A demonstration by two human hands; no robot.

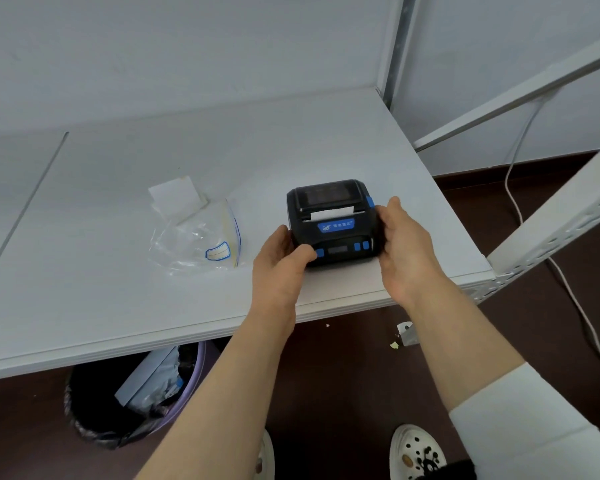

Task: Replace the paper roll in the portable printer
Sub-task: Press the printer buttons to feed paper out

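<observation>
A black portable printer (333,216) with blue buttons and a blue logo rests on the white table (118,289) near its right front corner. Its lid is closed, and a strip of white paper (333,214) sticks out of the slot. My left hand (284,258) grips the printer's left front corner, thumb by a blue button. My right hand (406,244) holds the right side, fingertips near the blue side latch (370,202).
An empty clear zip bag (201,240) and a white paper piece (175,195) lie left of the printer. A lined waste bin (129,393) stands under the table. White shelf struts (551,230) rise at right, with a cable (513,188) on the dark floor.
</observation>
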